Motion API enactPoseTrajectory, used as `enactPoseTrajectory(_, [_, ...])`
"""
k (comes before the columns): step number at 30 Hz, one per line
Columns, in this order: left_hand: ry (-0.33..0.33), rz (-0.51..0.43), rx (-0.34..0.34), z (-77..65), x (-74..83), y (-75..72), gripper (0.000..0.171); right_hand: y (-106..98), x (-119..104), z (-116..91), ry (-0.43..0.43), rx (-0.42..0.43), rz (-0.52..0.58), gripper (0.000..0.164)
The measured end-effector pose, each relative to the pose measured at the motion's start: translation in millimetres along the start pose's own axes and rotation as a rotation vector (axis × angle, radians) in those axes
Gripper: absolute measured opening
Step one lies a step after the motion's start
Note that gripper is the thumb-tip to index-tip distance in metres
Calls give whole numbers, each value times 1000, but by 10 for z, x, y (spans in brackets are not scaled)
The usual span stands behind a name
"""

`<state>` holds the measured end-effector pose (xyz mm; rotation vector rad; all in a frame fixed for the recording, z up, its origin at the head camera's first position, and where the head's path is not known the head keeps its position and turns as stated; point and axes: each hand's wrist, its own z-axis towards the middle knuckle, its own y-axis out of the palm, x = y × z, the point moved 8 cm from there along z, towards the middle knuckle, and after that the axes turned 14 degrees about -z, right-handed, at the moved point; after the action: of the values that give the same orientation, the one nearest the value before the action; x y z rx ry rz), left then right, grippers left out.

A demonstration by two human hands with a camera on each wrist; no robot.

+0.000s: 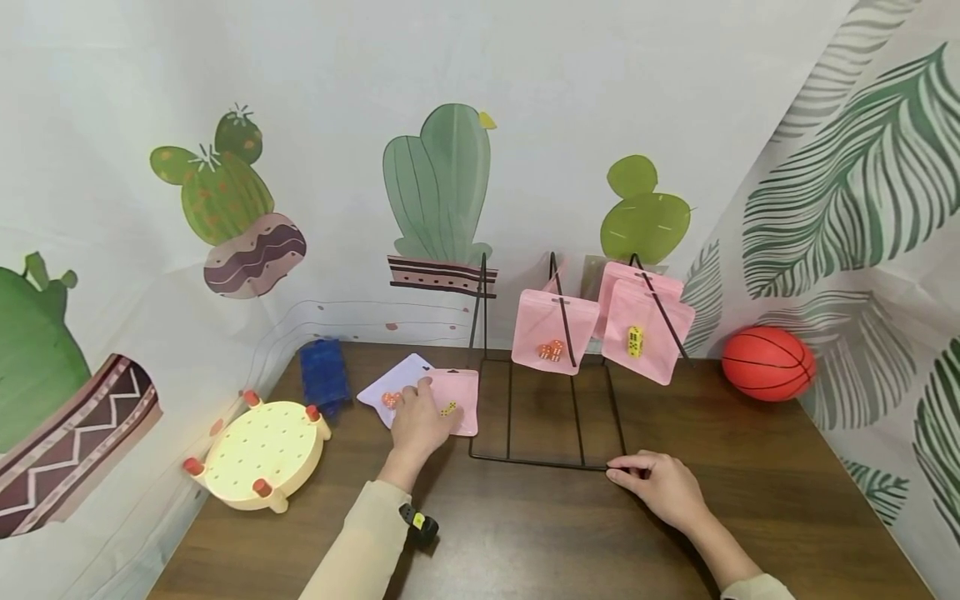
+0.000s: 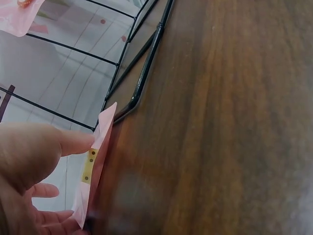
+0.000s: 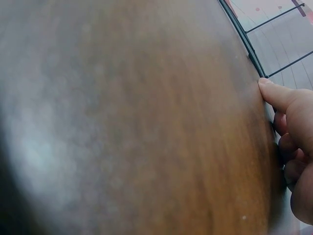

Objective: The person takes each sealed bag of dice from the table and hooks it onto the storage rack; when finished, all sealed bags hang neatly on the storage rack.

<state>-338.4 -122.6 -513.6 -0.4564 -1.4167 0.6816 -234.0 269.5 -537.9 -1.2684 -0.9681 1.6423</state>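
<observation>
Left hand (image 1: pixel 422 417) rests on a pink pouch (image 1: pixel 462 390); right hand (image 1: pixel 663 487) pinches the rack (image 1: pixel 546 463).

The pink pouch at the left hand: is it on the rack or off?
Off. The pink pouch under the left hand is beside the black wire rack, and no prong passes through its hang hole.

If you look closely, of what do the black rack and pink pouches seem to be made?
The black rack is probably painted metal wire: thin, stiff-looking, faintly shiny. The pink pouches look like smooth plastic film: thin and flat, though coated paper is possible.
</observation>
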Motion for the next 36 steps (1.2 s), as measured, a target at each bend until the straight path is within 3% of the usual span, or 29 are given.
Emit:
enactPoseTrajectory(10, [-26, -115, -9, 20, -51, -43, 98, -8, -2, 2, 0, -2, 4, 11])
enactPoseTrajectory(16, [24, -168, -21, 4, -36, -73, 100, -16, -9, -4, -6, -1, 7, 11])
enactPoseTrajectory(26, [23, -218, -9, -19, -63, -165, 85, 7, 14, -9, -7, 9, 10, 9])
enactPoseTrajectory(36, [117, -252, 51, -72, -20, -350, 42, 10, 14, 4, 6, -3, 15, 9])
